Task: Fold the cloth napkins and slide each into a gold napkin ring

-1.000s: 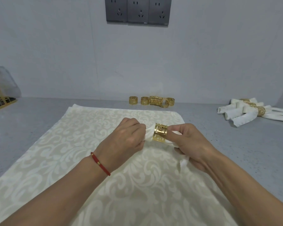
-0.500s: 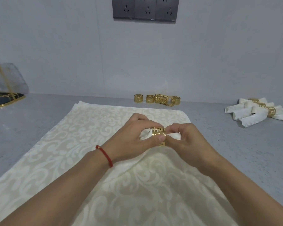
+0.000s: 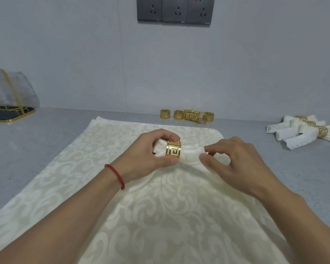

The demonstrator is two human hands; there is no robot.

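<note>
Since half a second ago the hands have pulled apart; the gold fretwork napkin ring (image 3: 173, 151) has gone left with the left hand.

Far left on the grey tabletop (image 3: 36, 141): clear zip bag with gold trim (image 3: 10, 96), against the wall.

Left hand (image 3: 151, 157), red string bracelet (image 3: 116, 175) on the wrist, pinches the ring between thumb below and fingers on top. Ring sits around the rolled white cloth napkin (image 3: 191, 156); a short napkin end pokes out left of it under the fingers.

Right hand (image 3: 236, 164) pinches the napkin's other end, fingers curled on the fabric, just right of the ring and not touching it.

Both are held just over the cream damask table runner (image 3: 170, 216).

Back centre: cluster of spare gold rings (image 3: 187, 115) near the wall. Far right: pile of finished ringed napkins (image 3: 303, 131).
</note>
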